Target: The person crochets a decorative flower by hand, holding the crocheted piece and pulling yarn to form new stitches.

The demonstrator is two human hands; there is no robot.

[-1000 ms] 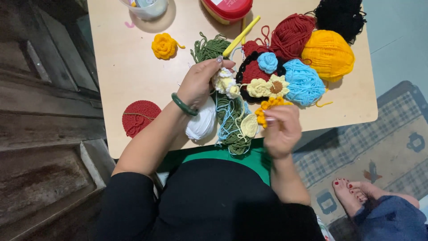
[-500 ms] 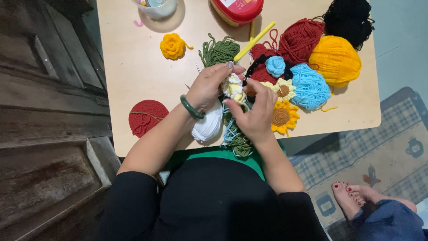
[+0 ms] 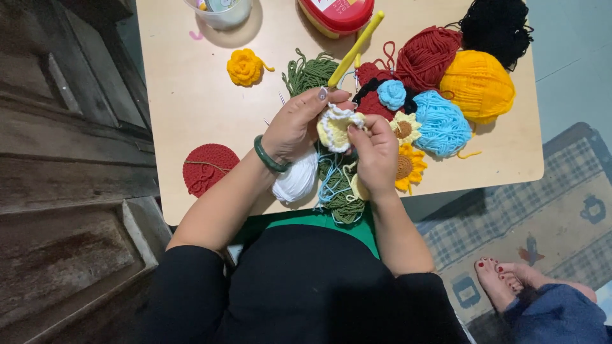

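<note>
My left hand [image 3: 293, 127], with a green bangle on its wrist, and my right hand [image 3: 376, 153] meet over the middle of the wooden table [image 3: 191, 114]. Both pinch a small pale yellow and white crochet piece [image 3: 338, 127] between them. A yellow crochet hook [image 3: 356, 48] slants up from beside my left fingertips; whether that hand grips it I cannot tell. Under my hands lie a white yarn ball [image 3: 296, 181] and a tangle of green and blue yarn [image 3: 341, 191].
Red [image 3: 427, 57], orange [image 3: 477, 86], black [image 3: 497, 25] and light blue [image 3: 441, 124] yarn balls crowd the right side with crochet sunflowers [image 3: 408, 167]. A red crochet disc [image 3: 209, 167], yellow rose [image 3: 245, 67], cup [image 3: 223, 9] and red-lidded tub [image 3: 338, 13] stand around. Another person's foot [image 3: 500, 277] rests on the rug.
My right hand has come up from the sunflower near the table edge to join my left hand on the pale yellow crochet piece.
</note>
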